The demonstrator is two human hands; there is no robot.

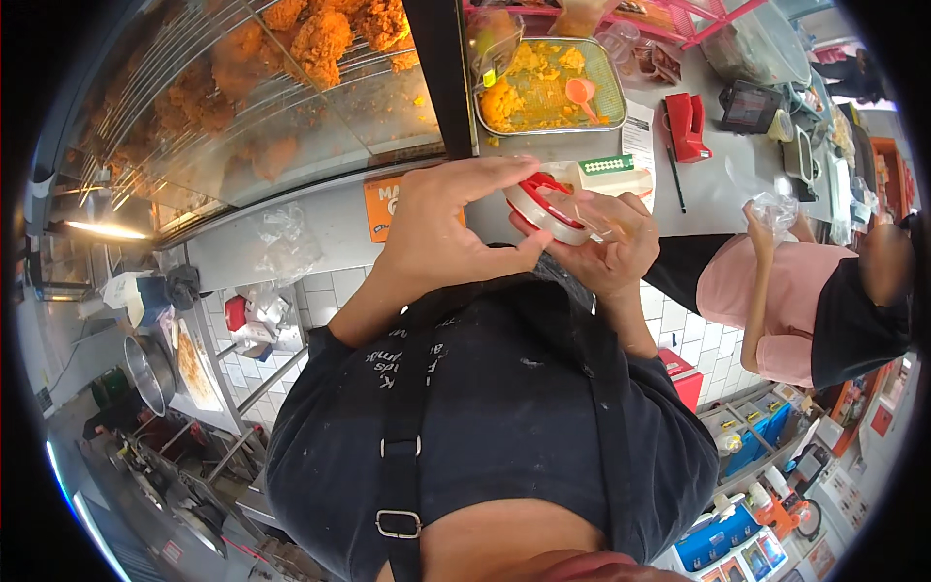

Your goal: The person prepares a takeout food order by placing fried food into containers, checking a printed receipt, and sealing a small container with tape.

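Observation:
Above the counter's front edge, I hold a red and white roll (556, 211), which looks like tape on a red core. My left hand (451, 225) pinches its left side, with the index finger along the top rim and the thumb near the lower edge. From the right, my right hand (611, 247) grips the same roll, its fingers curled and partly hiding the core. A clear film-like piece shows by the right fingers, too blurred to tell apart. Just beyond the roll lies a paper food carton (614, 182) with a green patterned flap.
Fried chicken (320, 47) fills a lit glass display cabinet at left. A metal tray (614, 87) holds crumbs and a pink scoop (580, 93). A red tape dispenser (685, 127) and dark pen (676, 178) lie right. A co-worker (785, 305) holds clear plastic (772, 214).

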